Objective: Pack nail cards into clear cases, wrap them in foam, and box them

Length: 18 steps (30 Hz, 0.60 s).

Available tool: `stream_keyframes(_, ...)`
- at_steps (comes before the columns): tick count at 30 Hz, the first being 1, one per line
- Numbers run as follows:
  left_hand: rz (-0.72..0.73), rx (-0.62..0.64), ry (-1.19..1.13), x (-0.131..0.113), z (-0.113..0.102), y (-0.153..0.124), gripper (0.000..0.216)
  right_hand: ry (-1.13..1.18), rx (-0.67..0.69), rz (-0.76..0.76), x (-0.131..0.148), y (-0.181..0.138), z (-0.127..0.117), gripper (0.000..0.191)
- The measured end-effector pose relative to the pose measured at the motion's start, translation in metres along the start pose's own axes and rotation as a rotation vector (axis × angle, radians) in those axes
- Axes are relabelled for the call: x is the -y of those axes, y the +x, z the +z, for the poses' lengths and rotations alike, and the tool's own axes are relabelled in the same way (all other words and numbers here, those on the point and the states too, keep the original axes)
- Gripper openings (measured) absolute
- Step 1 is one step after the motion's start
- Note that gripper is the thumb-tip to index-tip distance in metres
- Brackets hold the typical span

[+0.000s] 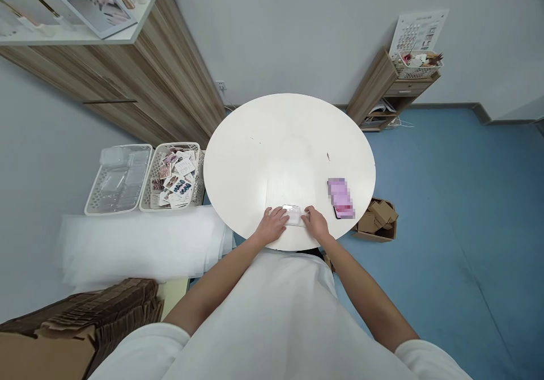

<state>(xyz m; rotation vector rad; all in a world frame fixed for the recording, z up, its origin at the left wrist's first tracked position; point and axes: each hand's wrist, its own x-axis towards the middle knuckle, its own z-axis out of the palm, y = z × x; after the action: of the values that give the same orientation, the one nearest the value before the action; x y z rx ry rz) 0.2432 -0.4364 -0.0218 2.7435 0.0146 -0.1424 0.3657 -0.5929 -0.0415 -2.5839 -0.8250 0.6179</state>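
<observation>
A small clear plastic case (293,214) lies at the near edge of the round white table (289,142). My left hand (272,224) grips its left end with curled fingers. My right hand (315,222) holds its right end the same way. Both hands rest on the tabletop, close together. What is inside the case is too small to make out.
A pink phone-like object (340,197) lies on the table right of my hands. Two white baskets stand at the left: one with clear trays (119,178), one with several small packets (174,176). Brown cardboard boxes (379,219) sit on the blue floor at the right; flattened cartons (85,317) lie at lower left.
</observation>
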Motion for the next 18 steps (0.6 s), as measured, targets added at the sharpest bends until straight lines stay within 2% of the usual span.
stream_keyframes(2,-0.023,0.005,-0.007,0.005,0.002,0.001,0.032,-0.065,-0.130,-0.079,0.004,-0.007,-0.001,0.019)
stream_keyframes(4,-0.016,0.009,-0.011,0.010,0.002,0.002,0.031,-0.128,-0.182,-0.219,0.010,-0.014,-0.001,0.018)
stream_keyframes(6,-0.001,0.020,-0.013,0.014,0.002,0.003,0.031,-0.160,-0.128,-0.363,0.015,-0.019,0.000,0.018)
stream_keyframes(8,0.009,0.037,-0.018,0.016,0.001,0.005,0.032,-0.178,-0.059,-0.437,0.018,-0.019,0.003,0.027)
stream_keyframes(11,0.014,0.066,-0.028,0.017,0.002,0.009,0.036,-0.185,0.014,-0.437,0.019,-0.012,0.008,0.039)
stream_keyframes(15,0.007,0.077,-0.045,0.018,0.003,0.010,0.047,-0.169,0.056,-0.434,0.017,-0.001,0.007,0.031)
stream_keyframes(18,0.010,0.081,-0.059,0.016,0.002,0.005,0.043,-0.149,0.078,-0.460,0.017,-0.003,0.006,0.031)
